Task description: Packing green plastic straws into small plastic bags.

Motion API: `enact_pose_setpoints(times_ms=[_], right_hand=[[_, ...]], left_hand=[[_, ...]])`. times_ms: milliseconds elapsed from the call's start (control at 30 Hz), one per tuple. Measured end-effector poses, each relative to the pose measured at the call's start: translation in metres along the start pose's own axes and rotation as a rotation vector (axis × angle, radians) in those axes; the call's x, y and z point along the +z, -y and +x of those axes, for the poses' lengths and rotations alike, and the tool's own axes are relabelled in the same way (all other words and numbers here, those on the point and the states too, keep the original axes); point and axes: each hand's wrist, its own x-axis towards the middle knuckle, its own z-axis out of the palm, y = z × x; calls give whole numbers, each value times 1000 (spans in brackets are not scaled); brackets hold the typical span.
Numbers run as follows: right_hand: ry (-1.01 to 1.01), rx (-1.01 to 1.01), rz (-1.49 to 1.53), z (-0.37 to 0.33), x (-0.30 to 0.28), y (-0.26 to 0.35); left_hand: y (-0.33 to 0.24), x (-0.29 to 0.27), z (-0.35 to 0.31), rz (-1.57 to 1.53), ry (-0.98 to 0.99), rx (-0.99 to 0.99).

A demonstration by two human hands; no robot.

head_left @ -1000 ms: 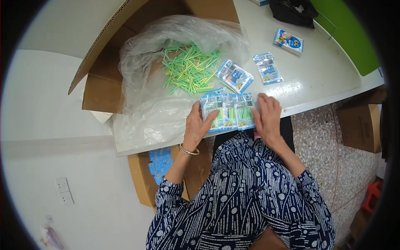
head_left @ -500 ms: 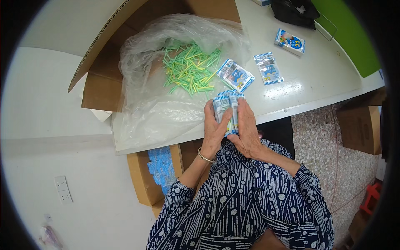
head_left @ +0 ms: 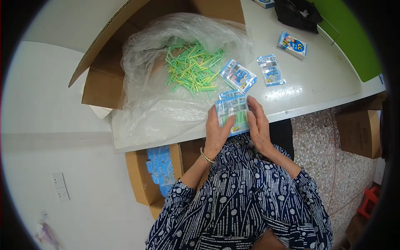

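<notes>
Small flat packets (head_left: 225, 107), white and blue with a see-through part, are stacked between my hands over the table's front edge. Green sticks show through the top one. My left hand (head_left: 216, 131) grips the stack's left side, its thumb across the front and its other fingers behind. Along the right edge, my right hand (head_left: 260, 129) holds the stack with curved fingers; its grip is partly hidden. Just beyond lies a similar packet (head_left: 238, 76), partly on a clear plastic bag (head_left: 154, 104). Loose green and yellow short sticks (head_left: 193, 66) are heaped in the bag.
The bag spills from a cardboard box (head_left: 102, 83) on the white table (head_left: 308, 89). Another packet (head_left: 271, 71), a small blue-and-white box (head_left: 292, 45) and a black bag (head_left: 298, 14) lie to the right. Below the table, a carton (head_left: 139, 177) holds blue packets (head_left: 160, 168).
The packets have turned flatter toward me and show a wider face. My right hand has shifted right and its fingers have loosened from across the stack to its edge.
</notes>
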Motion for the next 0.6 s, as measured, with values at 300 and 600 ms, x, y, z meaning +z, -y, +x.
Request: enact_pose_setpoints(times_ms=[300,600], right_hand=[[118,70,-76,25,-23,9],[397,267,297,53,-22,32]], left_hand=[[-1,4,-17,-346,-7,0],[2,-2,11,-255,24,252]])
